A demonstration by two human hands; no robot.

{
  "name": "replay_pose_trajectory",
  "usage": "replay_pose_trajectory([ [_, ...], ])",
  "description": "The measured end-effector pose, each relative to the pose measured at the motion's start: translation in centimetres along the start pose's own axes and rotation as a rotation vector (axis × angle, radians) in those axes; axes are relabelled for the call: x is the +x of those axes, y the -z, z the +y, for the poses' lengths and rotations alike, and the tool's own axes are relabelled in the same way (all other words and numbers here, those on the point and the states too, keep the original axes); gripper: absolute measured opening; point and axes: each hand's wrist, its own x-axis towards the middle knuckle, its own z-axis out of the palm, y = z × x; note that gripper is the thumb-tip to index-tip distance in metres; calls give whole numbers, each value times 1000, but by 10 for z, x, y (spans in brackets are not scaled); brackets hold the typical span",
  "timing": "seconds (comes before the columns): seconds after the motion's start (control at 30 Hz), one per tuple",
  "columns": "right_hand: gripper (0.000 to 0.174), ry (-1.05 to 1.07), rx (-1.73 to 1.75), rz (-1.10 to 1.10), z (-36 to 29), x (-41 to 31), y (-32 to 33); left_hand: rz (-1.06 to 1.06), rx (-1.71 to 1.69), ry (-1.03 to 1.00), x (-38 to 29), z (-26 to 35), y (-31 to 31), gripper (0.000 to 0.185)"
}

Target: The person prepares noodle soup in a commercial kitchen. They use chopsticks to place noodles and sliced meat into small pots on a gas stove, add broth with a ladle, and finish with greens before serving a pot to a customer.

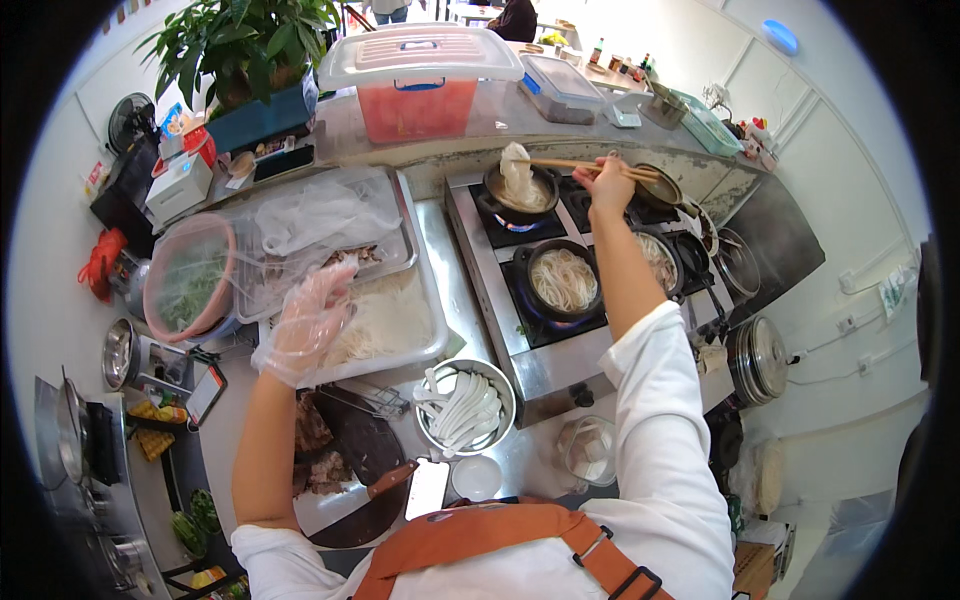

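Observation:
My right hand [609,184] holds a pair of long wooden chopsticks [559,162], which lift a clump of pale noodles [516,169] from the black pot [527,214] on the back left burner, where a blue flame shows. In front of it, a second black pot [562,279] holds white noodles in liquid. My left hand [307,322] wears a clear plastic glove and hovers over a white tray [375,369] of thin pale noodles; nothing is seen in its spread fingers. Behind it lies a metal tray with sliced meat under clear plastic [322,214].
A metal bowl of white spoons [463,405] stands near me, beside a phone [428,489]. A knife [391,480] lies on a round board with cooked meat [326,469]. More pots [664,262] stand on the stove's right. A lidded plastic bin [420,97] is on the ledge.

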Motion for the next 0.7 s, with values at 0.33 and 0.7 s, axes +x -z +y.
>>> replay_pose_trajectory([
  [0.33,24,-57,-532,-261,-5,44,-6,-27,-183,337,-72,-20,23,36],
  [0.7,33,-222,-215,213,50,44,18,65,-561,547,-102,-30,11,34],
])
